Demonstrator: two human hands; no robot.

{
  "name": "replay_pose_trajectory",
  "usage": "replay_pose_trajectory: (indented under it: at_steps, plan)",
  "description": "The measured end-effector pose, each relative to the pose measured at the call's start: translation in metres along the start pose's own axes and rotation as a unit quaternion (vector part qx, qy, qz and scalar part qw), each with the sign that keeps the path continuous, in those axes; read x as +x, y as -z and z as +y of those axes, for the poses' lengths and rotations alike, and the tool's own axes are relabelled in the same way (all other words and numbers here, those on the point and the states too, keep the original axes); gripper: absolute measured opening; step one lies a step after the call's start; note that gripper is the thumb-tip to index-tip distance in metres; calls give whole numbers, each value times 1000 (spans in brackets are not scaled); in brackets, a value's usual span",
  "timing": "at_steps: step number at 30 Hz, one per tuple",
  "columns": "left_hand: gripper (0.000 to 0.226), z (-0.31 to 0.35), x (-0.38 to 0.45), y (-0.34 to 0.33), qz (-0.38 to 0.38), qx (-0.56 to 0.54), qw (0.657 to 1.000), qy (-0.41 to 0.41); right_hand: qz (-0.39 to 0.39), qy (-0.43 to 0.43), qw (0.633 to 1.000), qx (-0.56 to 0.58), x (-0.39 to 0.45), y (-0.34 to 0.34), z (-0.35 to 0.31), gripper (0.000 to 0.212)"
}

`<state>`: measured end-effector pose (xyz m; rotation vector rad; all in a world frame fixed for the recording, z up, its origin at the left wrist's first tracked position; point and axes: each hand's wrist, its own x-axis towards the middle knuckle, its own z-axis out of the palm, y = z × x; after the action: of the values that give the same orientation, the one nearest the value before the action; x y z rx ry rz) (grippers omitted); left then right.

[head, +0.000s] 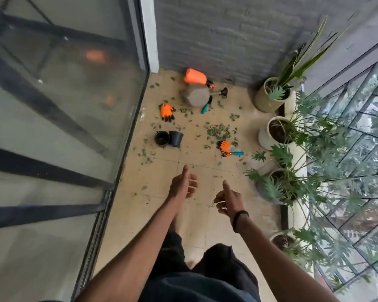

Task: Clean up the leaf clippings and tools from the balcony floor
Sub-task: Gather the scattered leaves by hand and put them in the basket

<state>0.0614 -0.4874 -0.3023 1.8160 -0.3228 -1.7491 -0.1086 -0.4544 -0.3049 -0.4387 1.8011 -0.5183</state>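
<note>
Hands hovered low over the beige tiled balcony floor (196, 214), both empty, thumbs stuck out and fingers loosely curled: the left hand (182, 185) at about seven o'clock of the scene's centre, the right hand (227, 201), with a dark band on its wrist, at five o'clock. Neither touched anything. Green leaf clippings (218, 131) lay scattered across the tiles, thickest in a heap near the middle. At eleven o'clock from that heap lay an orange-and-black garden glove (167, 112); at five o'clock, just beside the heap, a second orange glove (224, 146) rested against a teal-handled hand tool (236, 153). Two small black plastic pots (169, 138) sat touching each other at nine o'clock of the heap. Toward twelve o'clock, near the grey brick wall (227, 29), a grey pot (196, 95) lay tipped on its side, with an orange sprayer bottle (194, 76) just behind it and another teal-handled tool (205, 108) beside it. Potted green plants (277, 131) lined the three o'clock edge.
</note>
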Motion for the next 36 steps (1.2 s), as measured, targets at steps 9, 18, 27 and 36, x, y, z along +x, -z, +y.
replay_pose_trajectory:
  at_steps: [9, 18, 27, 36]
  plan:
    - [42, 92, 83, -65, -17, 57, 998, -26, -4, 49, 995, -85, 85, 13, -98, 50]
    - [30, 124, 207, -157, 20, 119, 992, -32, 34, 109, 953, -280, 274, 74, -158, 13]
    - [24, 15, 490, -261, -3, 351, 936, -20, 74, 105, 901, -414, 607, 100, -97, 21]
    - [17, -111, 735, -307, -69, 440, 889, -104, 35, 202, 738, -643, 843, 86, 27, 44]
